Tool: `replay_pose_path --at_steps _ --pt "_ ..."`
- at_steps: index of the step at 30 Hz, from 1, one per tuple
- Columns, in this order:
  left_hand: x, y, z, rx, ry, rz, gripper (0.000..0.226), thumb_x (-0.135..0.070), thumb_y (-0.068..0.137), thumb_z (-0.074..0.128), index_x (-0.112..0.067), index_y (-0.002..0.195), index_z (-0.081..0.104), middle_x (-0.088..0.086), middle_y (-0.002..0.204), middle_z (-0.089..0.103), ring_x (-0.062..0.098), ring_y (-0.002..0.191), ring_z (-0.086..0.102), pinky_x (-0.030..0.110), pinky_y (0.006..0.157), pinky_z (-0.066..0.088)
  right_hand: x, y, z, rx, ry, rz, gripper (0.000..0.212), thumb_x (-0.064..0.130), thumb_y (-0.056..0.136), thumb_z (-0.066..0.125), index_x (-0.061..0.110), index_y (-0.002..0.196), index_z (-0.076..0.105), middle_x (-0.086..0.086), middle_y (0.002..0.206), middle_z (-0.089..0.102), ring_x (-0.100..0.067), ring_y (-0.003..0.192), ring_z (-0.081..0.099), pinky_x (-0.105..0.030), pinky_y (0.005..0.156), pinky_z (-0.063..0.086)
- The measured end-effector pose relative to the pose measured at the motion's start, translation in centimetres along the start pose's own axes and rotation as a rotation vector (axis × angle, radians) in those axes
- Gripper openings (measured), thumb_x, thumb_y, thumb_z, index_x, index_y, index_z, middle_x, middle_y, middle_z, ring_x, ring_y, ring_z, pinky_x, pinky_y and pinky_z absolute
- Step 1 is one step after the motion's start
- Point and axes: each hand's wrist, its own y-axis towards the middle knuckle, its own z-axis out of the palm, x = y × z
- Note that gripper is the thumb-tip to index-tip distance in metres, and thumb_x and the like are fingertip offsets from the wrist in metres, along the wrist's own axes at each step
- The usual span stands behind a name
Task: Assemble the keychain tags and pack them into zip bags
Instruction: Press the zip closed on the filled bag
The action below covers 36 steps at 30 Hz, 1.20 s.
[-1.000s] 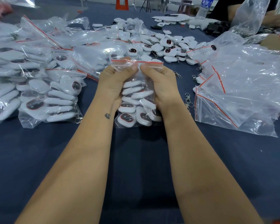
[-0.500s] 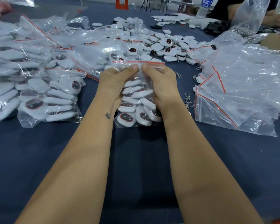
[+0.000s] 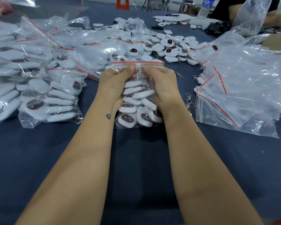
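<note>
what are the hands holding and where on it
Both the left hand and right hand pinch the filled zip bag just below its red seal strip.

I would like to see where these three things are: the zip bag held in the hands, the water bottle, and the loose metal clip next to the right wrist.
zip bag [image 3: 137,63], head view, on its red seal strip.
water bottle [image 3: 205,9], head view, on its label.
metal clip [image 3: 188,101], head view, on its middle.

Hands: left hand [image 3: 113,82] and right hand [image 3: 161,82] pinch the zip bag [image 3: 137,101] below its red seal.
Bag: full of white tags.
Worktop [image 3: 39,159]: dark blue.
</note>
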Motion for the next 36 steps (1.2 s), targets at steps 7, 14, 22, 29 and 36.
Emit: replay_pose_path --at_steps 7,14,22,29,36 --pt "-0.35 0.13 0.32 -0.102 -0.092 -0.091 0.04 -0.038 0.1 0.052 -0.008 0.085 0.073 0.016 0.091 0.075 0.032 0.082 0.074 0.047 0.076 0.061 0.02 0.02 -0.06 -0.021 -0.035 -0.007 0.02 0.009 0.09 0.068 0.011 0.07 0.074 -0.018 0.084 0.071 -0.038 0.087 0.067 -0.062 0.093 0.051" --pt "-0.21 0.14 0.13 -0.065 0.025 -0.023 0.033 -0.032 0.096 0.061 -0.01 0.074 0.074 0.009 0.08 0.076 0.022 0.068 0.072 0.033 0.063 0.06 0.06 0.08 -0.02 -0.108 -0.088 -0.061 0.01 0.009 0.091 0.067 0.007 0.082 0.073 -0.022 0.092 0.073 -0.043 0.093 0.069 -0.06 0.091 0.053" --pt "0.14 0.0 -0.11 -0.001 0.075 0.049 0.021 -0.013 0.087 0.072 -0.014 0.066 0.076 0.005 0.073 0.075 0.016 0.066 0.07 0.029 0.063 0.058 0.02 0.06 -0.25 -0.058 -0.043 -0.022 0.005 0.008 0.086 0.072 0.004 0.087 0.074 -0.024 0.097 0.071 -0.047 0.1 0.067 -0.062 0.092 0.052" --pt "0.23 0.01 -0.01 -0.001 0.1 0.067 0.017 -0.012 0.089 0.07 -0.012 0.072 0.074 0.006 0.074 0.075 0.018 0.069 0.071 0.03 0.063 0.058 0.19 -0.33 -0.01 -0.055 -0.091 -0.097 0.005 0.005 0.088 0.069 0.001 0.087 0.072 -0.023 0.095 0.071 -0.041 0.092 0.069 -0.059 0.091 0.053" --pt "0.3 -0.03 0.13 0.02 0.098 0.076 0.009 -0.011 0.088 0.071 -0.008 0.079 0.074 0.012 0.079 0.075 0.023 0.072 0.072 0.034 0.068 0.061 0.14 -0.47 -0.09 -0.024 -0.055 -0.044 0.016 0.004 0.085 0.073 -0.006 0.097 0.072 -0.026 0.098 0.072 -0.041 0.092 0.07 -0.047 0.081 0.056"
